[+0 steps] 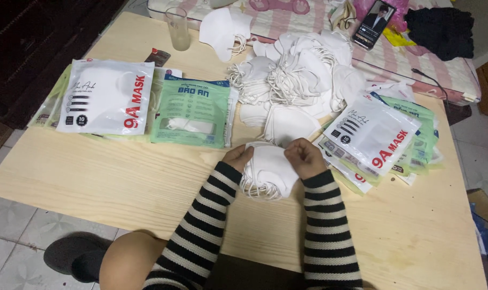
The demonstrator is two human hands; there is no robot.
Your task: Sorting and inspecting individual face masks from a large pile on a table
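Observation:
Both my hands hold a small stack of white face masks [269,171] on the pale wooden table [109,177]. My left hand [238,157] grips the stack's left edge, and my right hand [306,157] grips its upper right edge. The ear loops hang out below the stack. A large loose heap of white masks [298,80] lies just beyond my hands. Both sleeves are striped black and white.
White and green mask packets [108,96] lie at the left, a green one [193,111] beside them, and a pile of packets [381,139] at the right. A drinking glass [178,28] stands at the far edge. Behind, a phone [374,24] and dark cloth [442,31] rest on a pink striped mattress.

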